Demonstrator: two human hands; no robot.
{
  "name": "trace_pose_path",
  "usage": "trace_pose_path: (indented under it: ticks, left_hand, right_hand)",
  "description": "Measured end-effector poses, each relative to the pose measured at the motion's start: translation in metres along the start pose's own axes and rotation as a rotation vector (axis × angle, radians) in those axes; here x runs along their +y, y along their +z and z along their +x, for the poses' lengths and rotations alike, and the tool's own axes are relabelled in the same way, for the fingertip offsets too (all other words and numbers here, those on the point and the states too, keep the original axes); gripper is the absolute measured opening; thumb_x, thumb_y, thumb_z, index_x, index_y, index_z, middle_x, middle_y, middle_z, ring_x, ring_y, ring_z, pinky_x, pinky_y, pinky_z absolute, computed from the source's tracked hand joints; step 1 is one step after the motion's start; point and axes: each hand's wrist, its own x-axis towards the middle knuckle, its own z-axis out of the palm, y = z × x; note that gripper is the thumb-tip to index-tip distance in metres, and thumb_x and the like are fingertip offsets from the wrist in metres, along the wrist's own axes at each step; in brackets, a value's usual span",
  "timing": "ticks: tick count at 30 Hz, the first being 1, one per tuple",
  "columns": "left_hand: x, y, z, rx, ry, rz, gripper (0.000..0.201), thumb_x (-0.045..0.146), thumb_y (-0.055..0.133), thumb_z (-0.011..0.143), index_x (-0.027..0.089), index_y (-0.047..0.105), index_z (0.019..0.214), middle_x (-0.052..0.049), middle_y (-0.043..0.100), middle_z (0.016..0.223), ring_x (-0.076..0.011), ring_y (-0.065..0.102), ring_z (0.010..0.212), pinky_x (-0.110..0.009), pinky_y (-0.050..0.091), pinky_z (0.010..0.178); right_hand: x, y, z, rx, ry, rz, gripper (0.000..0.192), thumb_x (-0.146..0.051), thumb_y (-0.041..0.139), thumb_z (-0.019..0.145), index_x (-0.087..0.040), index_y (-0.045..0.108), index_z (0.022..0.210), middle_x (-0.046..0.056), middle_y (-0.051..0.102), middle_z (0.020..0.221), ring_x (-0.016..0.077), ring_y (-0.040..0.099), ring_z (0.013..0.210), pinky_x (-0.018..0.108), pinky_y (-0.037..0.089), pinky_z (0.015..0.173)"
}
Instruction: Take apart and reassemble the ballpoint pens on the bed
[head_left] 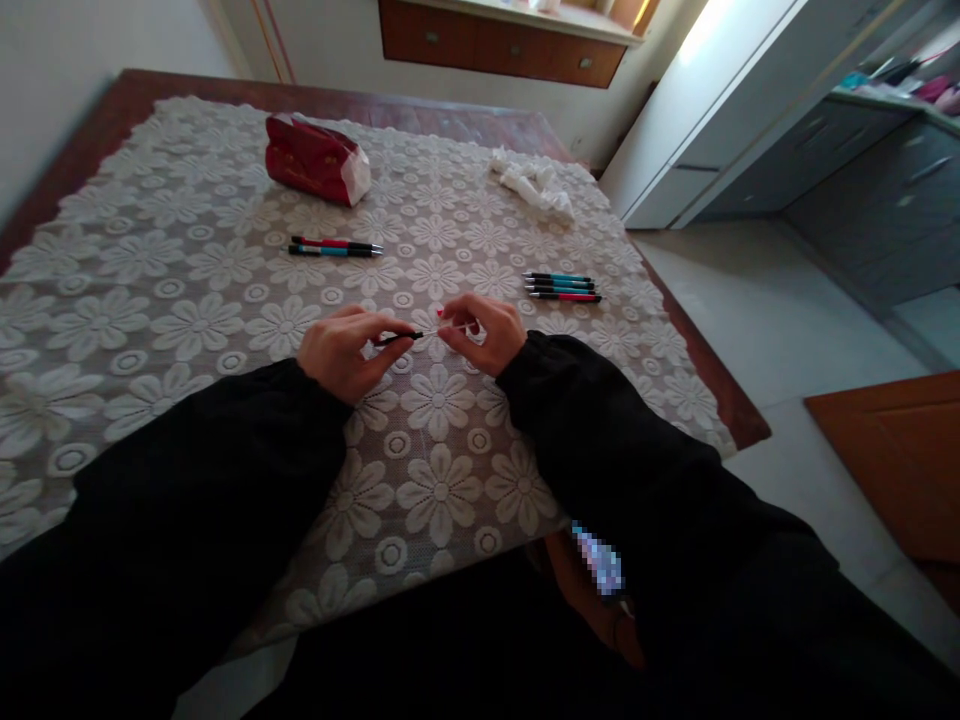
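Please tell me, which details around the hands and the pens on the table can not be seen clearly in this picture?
Head view only:
- What the left hand and right hand grip: dark pen part, thin pale piece; too small, fingers cover the ends.
- Three pens and two pens: markings too small.
- Red pouch: contents hidden.

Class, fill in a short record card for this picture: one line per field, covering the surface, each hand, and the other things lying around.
Surface: table with lace cloth
Left hand: pinches the dark pen part
Right hand: pinches the thin pale refill
Pens far left: pair of pens, side by side
Pens right: group of pens, side by side
Far edge: red packet; crumpled white cloth
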Motion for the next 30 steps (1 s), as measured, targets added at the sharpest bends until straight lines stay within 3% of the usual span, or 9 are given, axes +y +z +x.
trace_pose_path:
  ticks: [4,8,12,21,26,30]
  left_hand:
    - [-0.003,0.002,0.000,0.016,-0.017,0.011,0.019,0.041,0.068,0.091,0.031,0.076,0.105,0.001,0.073,0.084,-0.0172,0.067,0.077,-0.032,0.054,0.076]
    - [-0.003,0.001,0.000,-0.056,0.043,-0.008,0.020,0.040,0.064,0.093,0.031,0.075,0.106,0.000,0.075,0.088,-0.0208,0.067,0.085,-0.034,0.054,0.080]
    - [0.001,0.001,0.003,-0.096,0.088,-0.003,0.025,0.037,0.058,0.095,0.025,0.074,0.111,-0.004,0.075,0.094,-0.0234,0.067,0.089,-0.037,0.054,0.084]
    - [0.012,0.017,0.022,-0.130,0.064,-0.013,0.027,0.028,0.050,0.096,0.022,0.072,0.110,-0.007,0.072,0.099,-0.0245,0.066,0.094,-0.039,0.053,0.086]
    - [0.007,0.020,0.016,-0.142,0.073,-0.039,0.028,0.030,0.050,0.095,0.023,0.072,0.111,-0.007,0.068,0.095,-0.0225,0.065,0.089,-0.036,0.054,0.082]
    - [0.009,0.018,0.016,-0.127,0.080,-0.038,0.027,0.027,0.049,0.094,0.023,0.072,0.107,-0.006,0.066,0.092,-0.0235,0.064,0.090,-0.037,0.053,0.083]
  right_hand:
    - [0.006,0.004,0.000,-0.046,0.027,0.028,0.025,-0.042,0.053,0.097,-0.021,0.064,0.090,-0.001,0.063,0.073,0.0122,0.053,0.065,0.026,0.041,0.068]
    - [0.011,0.009,0.004,-0.162,-0.053,0.056,0.023,-0.040,0.053,0.098,-0.021,0.064,0.091,-0.001,0.063,0.076,0.0130,0.054,0.069,0.026,0.040,0.070]
    - [0.011,0.011,0.007,-0.200,-0.093,0.089,0.020,-0.037,0.052,0.099,-0.021,0.062,0.094,-0.001,0.062,0.078,0.0131,0.054,0.072,0.025,0.040,0.071]
    - [0.009,0.008,0.007,-0.179,0.051,0.143,0.011,-0.032,0.053,0.098,-0.022,0.053,0.100,-0.004,0.058,0.075,0.0126,0.051,0.068,0.026,0.039,0.068]
    - [0.009,0.007,0.008,-0.282,0.091,0.169,0.013,-0.033,0.055,0.096,-0.025,0.048,0.103,-0.006,0.058,0.072,0.0125,0.050,0.066,0.025,0.038,0.067]
    - [0.010,0.008,0.008,-0.281,0.063,0.225,0.026,-0.041,0.064,0.092,-0.024,0.048,0.103,-0.008,0.054,0.069,0.0108,0.046,0.062,0.025,0.037,0.064]
